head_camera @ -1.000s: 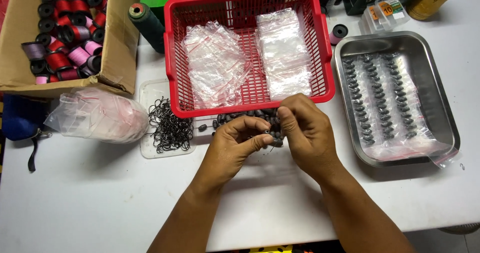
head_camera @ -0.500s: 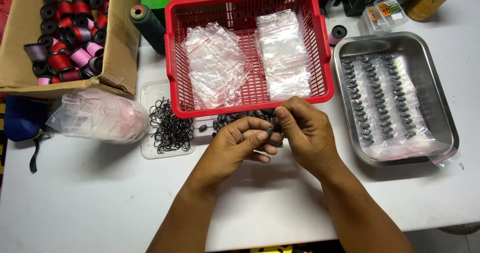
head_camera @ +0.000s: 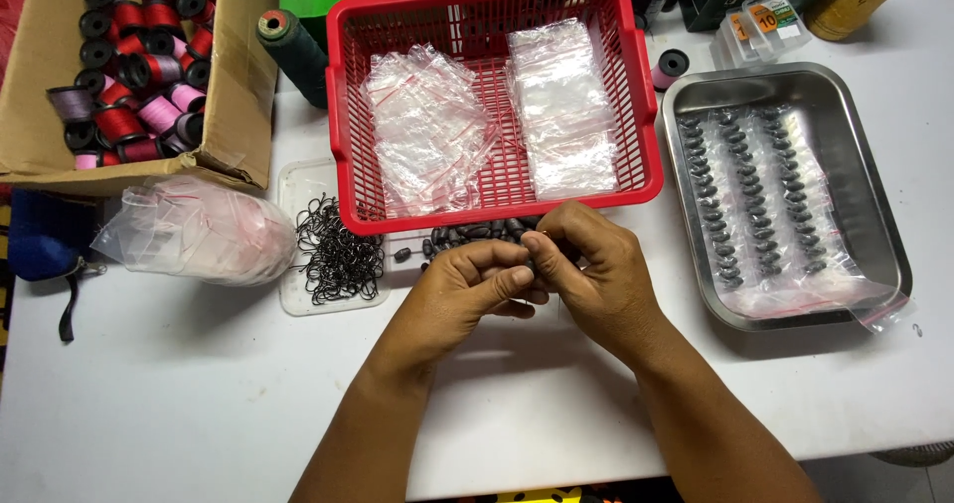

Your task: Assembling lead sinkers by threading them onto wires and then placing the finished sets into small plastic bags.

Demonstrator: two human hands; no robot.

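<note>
— Two hands meet just near of the red basket (head_camera: 343,155): the left hand (head_camera: 467,289) and right hand (head_camera: 591,269), fingertips pinched together over the dark oval sinkers (head_camera: 477,233) on the white table (head_camera: 199,394).

— Gripping one?

— Something small sits between them — hidden, so I cannot tell what. Those sinkers look dense, smooth and apt to roll; best pinched across the middle.

— And left?

— A clear tray of black hooks (head_camera: 338,254) — sharp, tangled.
</note>
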